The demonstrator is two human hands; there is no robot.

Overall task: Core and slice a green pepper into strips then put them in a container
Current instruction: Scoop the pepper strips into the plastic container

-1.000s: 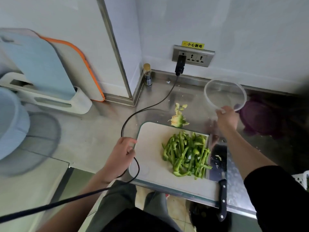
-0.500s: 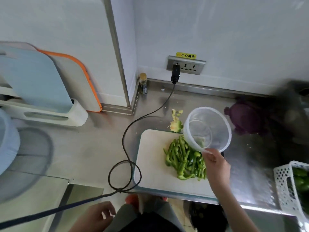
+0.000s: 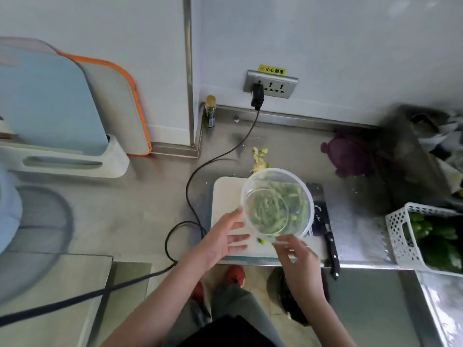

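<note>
Green pepper strips point(image 3: 275, 211) are seen through a clear round plastic container point(image 3: 277, 201) held above the white cutting board point(image 3: 226, 196); whether they lie inside it or under it on the board, I cannot tell. The right hand point(image 3: 298, 259) grips the container at its near rim. The left hand point(image 3: 223, 236) is open, fingers spread, just beside the container's left side. A black-handled knife point(image 3: 328, 236) lies at the board's right edge, and the pepper core point(image 3: 259, 159) behind the board.

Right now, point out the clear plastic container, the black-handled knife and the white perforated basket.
Clear plastic container point(image 3: 307, 196): head view, right wall.
Black-handled knife point(image 3: 333, 254): head view, handle.
White perforated basket point(image 3: 398, 236): head view, left wall.
</note>
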